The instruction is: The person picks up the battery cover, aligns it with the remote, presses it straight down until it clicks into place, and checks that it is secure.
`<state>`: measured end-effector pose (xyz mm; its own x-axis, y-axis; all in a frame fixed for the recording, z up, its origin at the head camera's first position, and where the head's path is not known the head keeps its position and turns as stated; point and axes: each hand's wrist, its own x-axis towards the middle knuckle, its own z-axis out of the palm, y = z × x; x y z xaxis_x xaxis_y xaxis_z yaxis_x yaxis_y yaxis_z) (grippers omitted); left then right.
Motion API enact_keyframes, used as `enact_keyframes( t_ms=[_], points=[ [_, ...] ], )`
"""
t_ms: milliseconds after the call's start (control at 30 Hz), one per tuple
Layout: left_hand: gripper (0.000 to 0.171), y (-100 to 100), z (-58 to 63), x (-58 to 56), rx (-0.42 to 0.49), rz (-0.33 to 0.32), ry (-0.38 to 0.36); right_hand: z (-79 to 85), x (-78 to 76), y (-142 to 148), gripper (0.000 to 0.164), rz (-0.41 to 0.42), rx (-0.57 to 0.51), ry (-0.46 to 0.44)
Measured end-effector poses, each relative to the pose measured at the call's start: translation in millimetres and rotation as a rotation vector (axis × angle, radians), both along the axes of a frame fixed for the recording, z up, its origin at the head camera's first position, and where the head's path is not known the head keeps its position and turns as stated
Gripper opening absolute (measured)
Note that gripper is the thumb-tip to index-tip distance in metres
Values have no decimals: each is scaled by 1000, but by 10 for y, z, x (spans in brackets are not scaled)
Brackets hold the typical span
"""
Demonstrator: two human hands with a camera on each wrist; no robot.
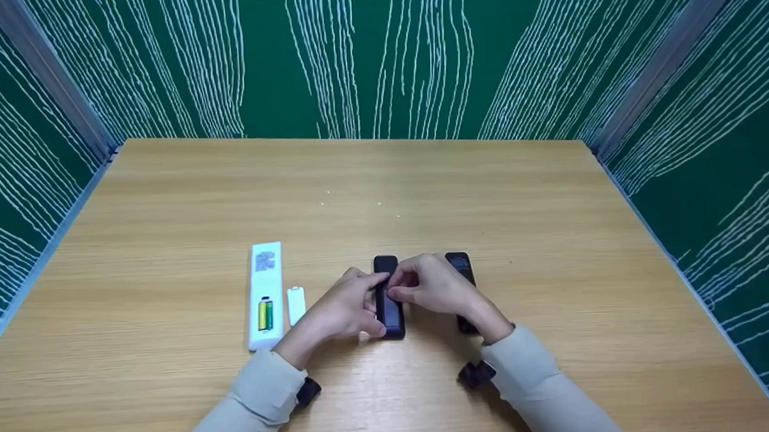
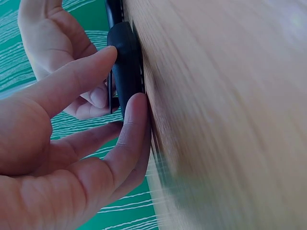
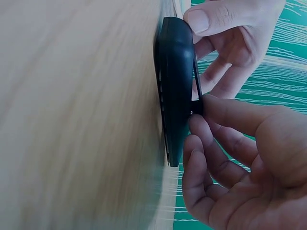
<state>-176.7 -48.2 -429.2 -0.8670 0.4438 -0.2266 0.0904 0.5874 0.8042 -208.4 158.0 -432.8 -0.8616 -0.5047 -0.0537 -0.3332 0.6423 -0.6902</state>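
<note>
A black remote (image 3: 175, 86) lies on the table (image 1: 370, 184), between the two hands, its length running from near to far. The left hand (image 1: 346, 307) holds it from the left, with the thumb against the near end and the other fingers along the left side. The right hand (image 1: 432, 285) pinches a thin black cover (image 3: 197, 84) at its far end, between thumb and fingertips. The cover is tilted, with that far end raised off the remote's back and its near end low, close to the left thumb.

To the left of the left hand, a white remote (image 1: 265, 284) lies with its compartment uncovered, and two batteries (image 1: 262, 316) sit side by side in it. A white cover (image 1: 296, 305) lies just to the right of this remote, apart from it. On the right, a second black remote (image 1: 461, 264) lies partly hidden behind the right hand and wrist. A few small pale specks are scattered farther off on the table. Behind stand green walls (image 1: 512, 20) with white wavy lines.
</note>
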Motion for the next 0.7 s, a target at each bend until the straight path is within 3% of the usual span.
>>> enact_keyframes(
  t_ms=[700],
  points=[
    [100, 14, 6, -2, 4, 21, -19, 3, 26, -35, 6, -24, 26, 33]
  ],
)
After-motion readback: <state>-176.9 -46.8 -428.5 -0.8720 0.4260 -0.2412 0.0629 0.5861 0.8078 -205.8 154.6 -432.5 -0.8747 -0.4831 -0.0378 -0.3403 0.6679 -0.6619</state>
